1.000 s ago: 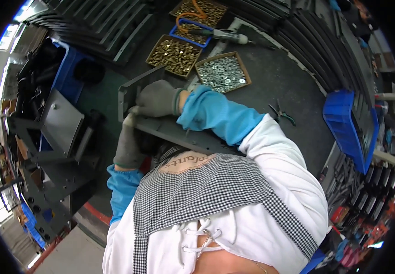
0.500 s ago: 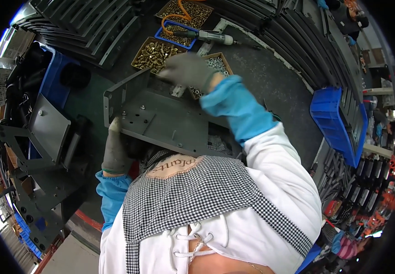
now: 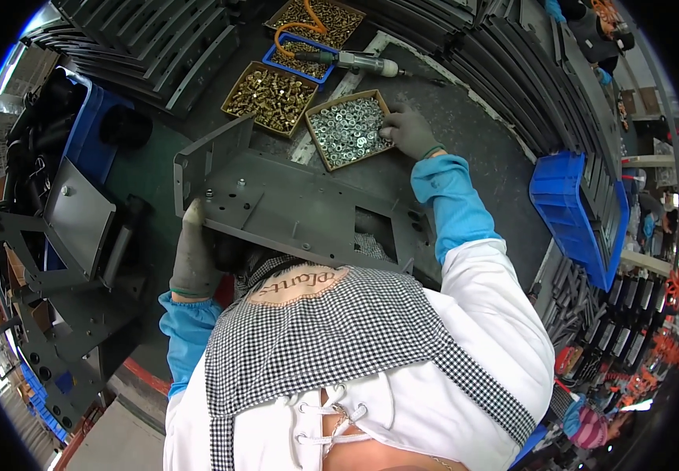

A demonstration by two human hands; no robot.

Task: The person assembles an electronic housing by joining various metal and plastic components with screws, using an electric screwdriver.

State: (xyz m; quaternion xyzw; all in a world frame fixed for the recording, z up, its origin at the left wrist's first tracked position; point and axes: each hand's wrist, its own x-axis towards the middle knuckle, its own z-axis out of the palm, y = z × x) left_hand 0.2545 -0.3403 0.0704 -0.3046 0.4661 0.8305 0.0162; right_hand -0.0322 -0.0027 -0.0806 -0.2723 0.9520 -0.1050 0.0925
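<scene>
A dark grey metal bracket [image 3: 276, 200] with an upright end flange lies across in front of my apron. Several small bolts stick up through its flat plate, and a rectangular cutout shows near its right end. My left hand [image 3: 196, 255], in a grey glove, grips the near left corner, thumb at the edge; its other fingers are hidden underneath. Beyond the bracket, a cardboard box [image 3: 342, 162] holds many small silver nuts or washers [image 3: 347, 125]. My gloved right hand [image 3: 411, 133] reaches over the box's right rim, bent fingers slightly apart, fingertips among the pieces.
A box of brass-coloured bolts [image 3: 270, 98] stands left of the silver pieces, with a blue tray [image 3: 296, 63] behind. An air screwdriver [image 3: 363, 63] with an orange hose lies there. Stacked metal parts [image 3: 143, 47] fill the far left. A blue bin [image 3: 578, 208] stands right.
My right hand has swung rightward from above the bolt box to the right side of the box of silver pieces, uncovering that box. My left hand stays on the bracket.
</scene>
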